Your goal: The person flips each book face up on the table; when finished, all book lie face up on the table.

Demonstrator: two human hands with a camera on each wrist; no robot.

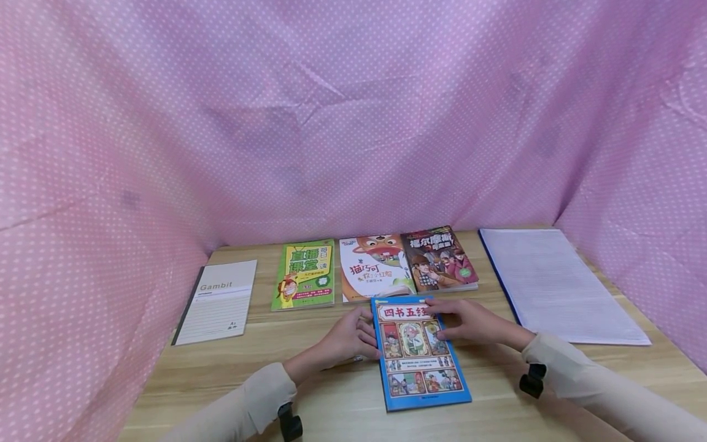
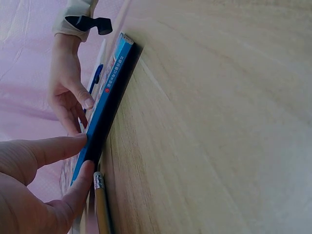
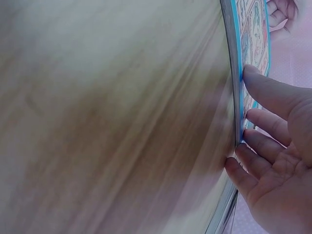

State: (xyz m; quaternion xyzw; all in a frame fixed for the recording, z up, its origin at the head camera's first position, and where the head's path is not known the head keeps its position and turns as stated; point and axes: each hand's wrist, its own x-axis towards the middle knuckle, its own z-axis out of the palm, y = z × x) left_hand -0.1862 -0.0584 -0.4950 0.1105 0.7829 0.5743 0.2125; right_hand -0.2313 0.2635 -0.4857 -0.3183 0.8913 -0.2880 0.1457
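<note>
A blue-bordered comic-style book point(image 1: 411, 362) lies flat on the wooden table, slightly askew. My left hand point(image 1: 350, 337) touches its left side, and in the left wrist view the fingertips rest against the blue spine point(image 2: 108, 92). Beside those fingertips lies a slim tan stick with a metal band, like a pencil point(image 2: 101, 202), mostly covered by the hand in the head view. My right hand point(image 1: 469, 322) reaches over the book's upper right edge. In the right wrist view its thumb point(image 3: 270, 90) touches the cover's edge, and the other fingers are lightly bent along the side.
Behind lie a green book point(image 1: 304, 276), a white cat-picture book point(image 1: 375, 267) and a dark detective-picture book point(image 1: 442, 261). A Gambit notebook point(image 1: 218, 304) is at the left, a white folder with a blue spine point(image 1: 563, 282) at the right. Pink dotted cloth point(image 1: 353, 123) encloses the table.
</note>
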